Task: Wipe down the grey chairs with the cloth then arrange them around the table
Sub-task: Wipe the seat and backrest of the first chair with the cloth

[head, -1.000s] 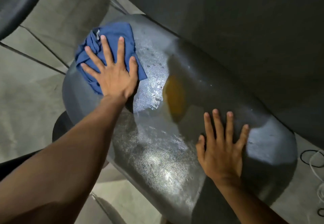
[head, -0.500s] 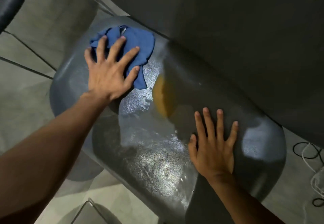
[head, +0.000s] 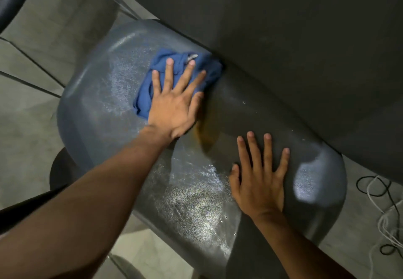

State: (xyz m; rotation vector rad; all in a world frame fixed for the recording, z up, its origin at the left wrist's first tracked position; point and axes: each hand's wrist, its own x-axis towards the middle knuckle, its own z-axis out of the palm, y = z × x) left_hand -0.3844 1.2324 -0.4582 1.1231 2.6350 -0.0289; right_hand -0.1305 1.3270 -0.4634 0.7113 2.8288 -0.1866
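A grey plastic chair seat (head: 104, 108) fills the middle of the view, glossy and wet in patches, with a yellowish stain (head: 206, 134) near its centre. A crumpled blue cloth (head: 144, 95) lies on the seat close to the dark table edge (head: 305, 65). My left hand (head: 176, 102) presses flat on the cloth with fingers spread and straight. My right hand (head: 259, 176) rests flat on the seat's right part, fingers spread, holding nothing.
The dark table overhangs the seat's far side across the top right. Another dark chair's edge (head: 13, 1) shows at the top left. Black and white cables (head: 386, 209) lie on the tiled floor at the right. The chair's round base (head: 63, 174) shows at the left.
My left hand has slid the cloth from the seat's left end toward the middle, up against the table edge. The right hand has stayed flat on the seat.
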